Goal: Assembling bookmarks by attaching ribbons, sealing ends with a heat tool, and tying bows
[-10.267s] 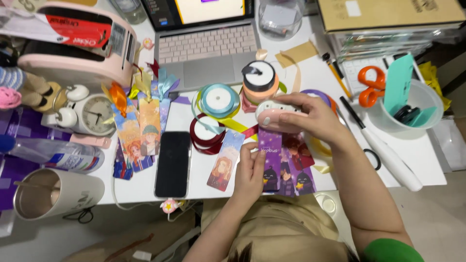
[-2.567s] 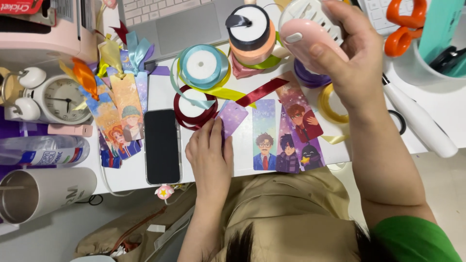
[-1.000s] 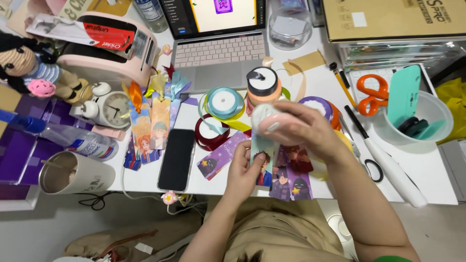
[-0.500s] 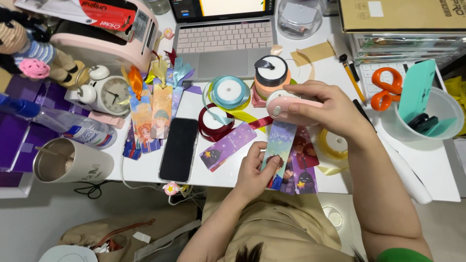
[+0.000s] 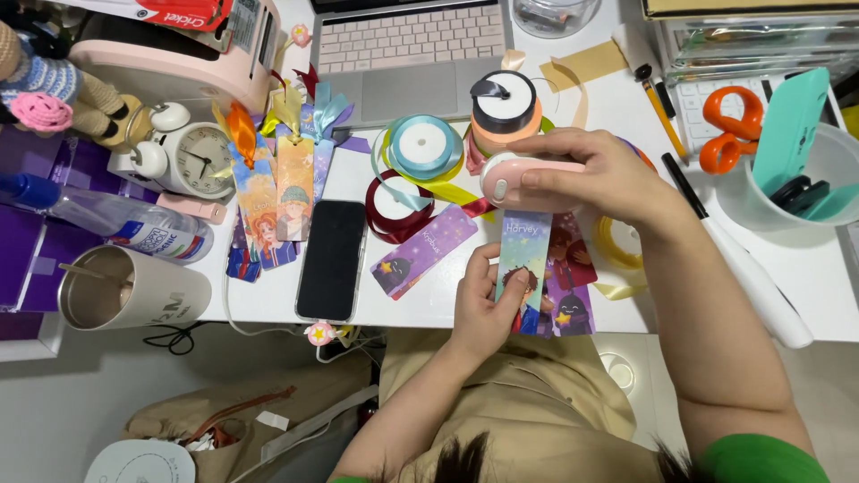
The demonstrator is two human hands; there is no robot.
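My left hand (image 5: 484,304) holds a long illustrated bookmark (image 5: 524,259) by its lower end, upright above the white table (image 5: 268,295). My right hand (image 5: 598,174) grips a small pink hole punch (image 5: 512,179) set on the bookmark's top end. More illustrated bookmarks (image 5: 573,286) lie under it on the table. A purple bookmark (image 5: 422,250) lies to the left, beside a dark red ribbon spool (image 5: 394,204).
A black phone (image 5: 332,259), a light blue ribbon spool (image 5: 422,146), a peach spool with a black top (image 5: 503,107), finished bookmarks with ribbons (image 5: 277,183), a small clock (image 5: 201,159), a water bottle (image 5: 125,228), a metal tumbler (image 5: 121,291), a laptop (image 5: 407,45), orange scissors (image 5: 727,125) and a white tub (image 5: 810,179).
My left hand has lifted one bookmark upright off the pile. My right hand has brought the pink punch down from above the spools onto its top end.
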